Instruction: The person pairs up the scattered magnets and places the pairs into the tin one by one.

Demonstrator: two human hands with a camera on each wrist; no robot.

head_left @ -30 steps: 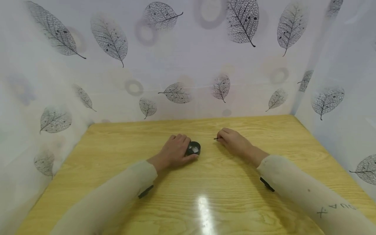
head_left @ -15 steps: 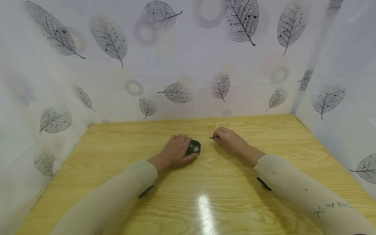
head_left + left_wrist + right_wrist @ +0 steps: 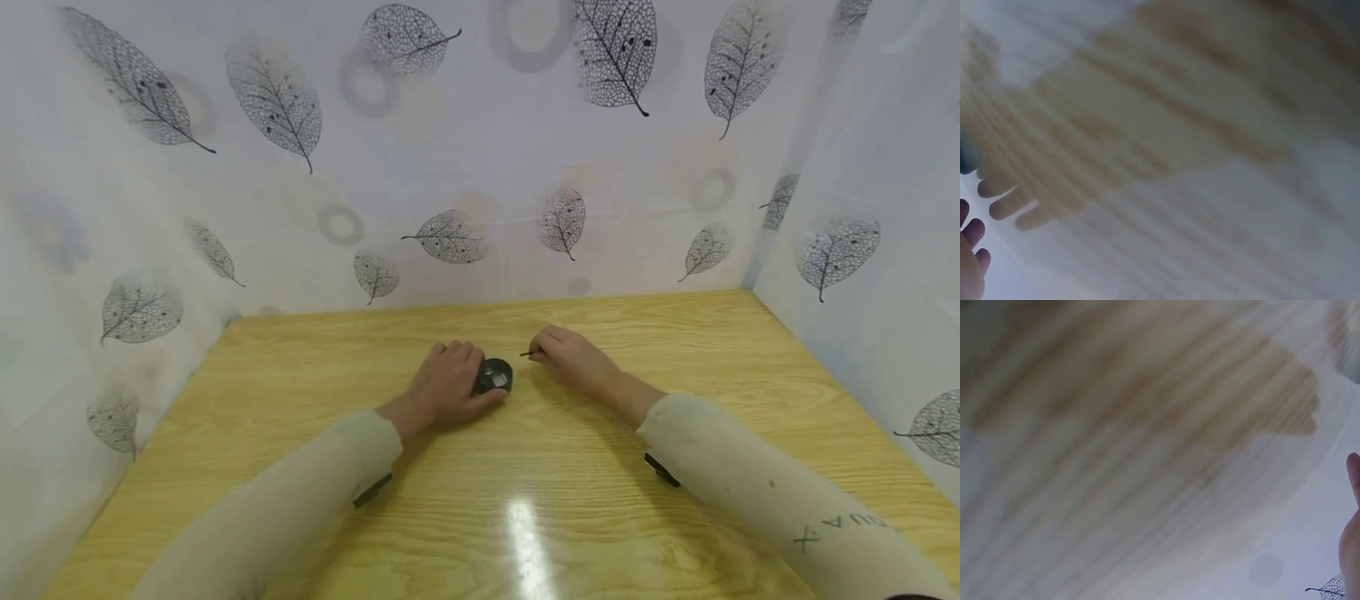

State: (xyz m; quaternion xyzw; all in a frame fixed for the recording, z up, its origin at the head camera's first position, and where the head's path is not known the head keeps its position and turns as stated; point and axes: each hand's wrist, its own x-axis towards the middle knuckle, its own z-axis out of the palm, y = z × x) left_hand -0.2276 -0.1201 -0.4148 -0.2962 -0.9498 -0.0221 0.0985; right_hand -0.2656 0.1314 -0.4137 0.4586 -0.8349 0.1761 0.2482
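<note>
In the head view my left hand [image 3: 442, 385] grips a small black round object [image 3: 492, 376] on the wooden table, thumb along its near side. Its top shows a dark rim and a pale, shiny patch inside; the hand hides its left side. To the right, and slightly farther back, my right hand [image 3: 573, 360] pinches a thin, short dark stick [image 3: 526, 354]. The stick points left, with a small gap between it and the round object. Fingertips [image 3: 974, 232] show at the left edge of the left wrist view. The right wrist view catches only part of the right hand.
The wood-grain table [image 3: 450, 517] ends at a pale curtain [image 3: 480, 150] printed with dark leaves, which also runs along both sides. A bright reflection lies on the near part of the tabletop. Each sleeve has a dark strap near the cuff.
My right hand has moved left with the dark stick, closer to the round object. The left hand has stayed in place, while the pale patch in the round object looks different.
</note>
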